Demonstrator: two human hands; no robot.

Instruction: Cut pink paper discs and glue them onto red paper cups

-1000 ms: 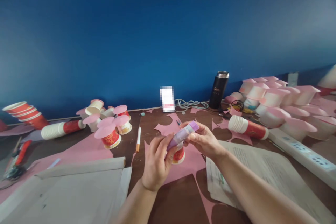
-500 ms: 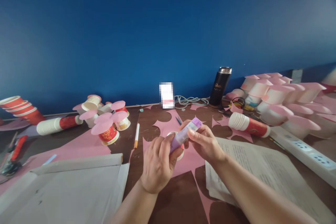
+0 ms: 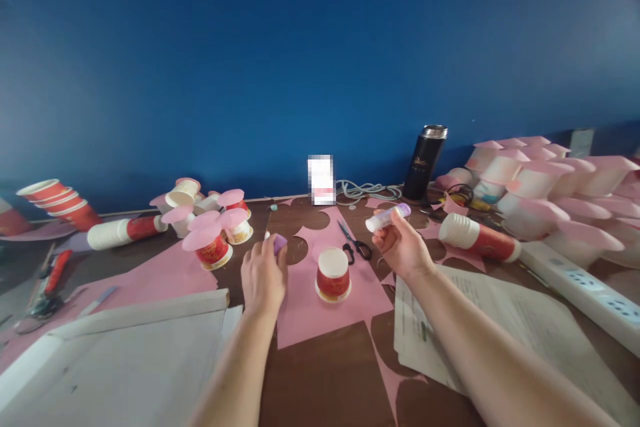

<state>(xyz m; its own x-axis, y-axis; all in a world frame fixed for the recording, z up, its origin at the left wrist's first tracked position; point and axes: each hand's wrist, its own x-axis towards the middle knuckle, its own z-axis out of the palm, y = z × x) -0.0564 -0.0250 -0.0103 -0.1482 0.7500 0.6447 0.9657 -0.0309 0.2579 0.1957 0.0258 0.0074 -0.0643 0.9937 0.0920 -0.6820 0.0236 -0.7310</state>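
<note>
Tube (image 3: 387, 218) is gripped in yr R hand (image 3: 404, 250), white end pointing L, & yr L hand (image 3: 264, 275) has fingers closed on the purple cap (image 3: 280, 243), w/ the red cup (image 3: 333, 275) upside down on pink paper (image 3: 305, 323) btwn them, nr the scissors (image 3: 353, 240).

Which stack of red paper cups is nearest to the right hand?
The stack lying beside the power strip, just right of the right hand; the other stacks are far to the left.

Soft dim light, blurred edges
</note>
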